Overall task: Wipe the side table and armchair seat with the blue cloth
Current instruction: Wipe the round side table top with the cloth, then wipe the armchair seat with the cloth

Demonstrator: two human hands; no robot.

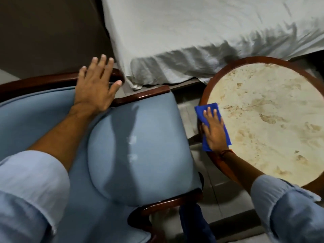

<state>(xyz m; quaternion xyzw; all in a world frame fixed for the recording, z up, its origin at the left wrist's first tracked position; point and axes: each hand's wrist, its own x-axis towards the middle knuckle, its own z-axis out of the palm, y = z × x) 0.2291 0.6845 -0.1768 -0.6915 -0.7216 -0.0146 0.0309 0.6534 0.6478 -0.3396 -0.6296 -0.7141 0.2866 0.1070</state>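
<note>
Blue cloth [213,126] lies folded flat on the near-left edge of the round side table [273,116], partly over the table's dark wooden rim. The right hand [214,131] presses down on top of it, palm flat and fingers loosely spread, so the cloth shows beyond the fingertips, along both sides of the hand and just under the wrist; nothing is pinched. A thin band sits at that wrist, and a rolled light-blue sleeve [287,207] covers the forearm nearer the camera. Left of the table stands the armchair, its pale blue seat [140,155] bearing a few whitish marks. The left hand [95,85] is open, fingers spread, above the armchair's far wooden armrest [52,81]. Beyond the table hangs a rumpled white bedsheet [192,41].
</note>
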